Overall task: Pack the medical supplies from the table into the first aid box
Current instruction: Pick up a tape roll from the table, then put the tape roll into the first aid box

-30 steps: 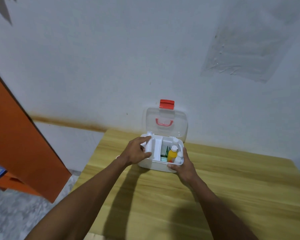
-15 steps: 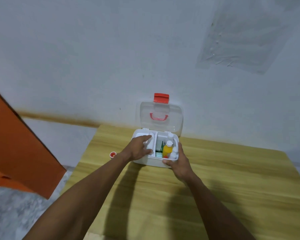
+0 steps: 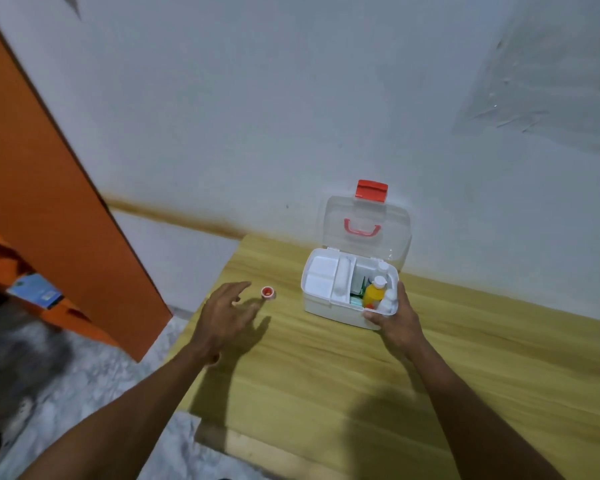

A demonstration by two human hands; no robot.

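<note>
The white first aid box (image 3: 329,310) stands open on the wooden table (image 3: 326,375), its clear lid (image 3: 368,230) with red latch leaning back against the wall. Inside, a white tray (image 3: 321,277) fills the left half; a yellow bottle (image 3: 374,293), white bottles (image 3: 388,299) and green packets (image 3: 357,289) sit in the right half. My right hand (image 3: 395,318) grips the box's front right corner. My left hand (image 3: 224,318) hovers open, fingers spread, just left of a small red-and-white roll (image 3: 267,292) lying on the table, not touching it.
An orange panel (image 3: 49,188) leans at the left beyond the table's left edge. Grey marbled floor (image 3: 84,375) lies below. The white wall (image 3: 291,98) runs right behind the box.
My left hand has left the box's tray and swung left toward the small roll. The right hand still holds the box. The view has turned left.
</note>
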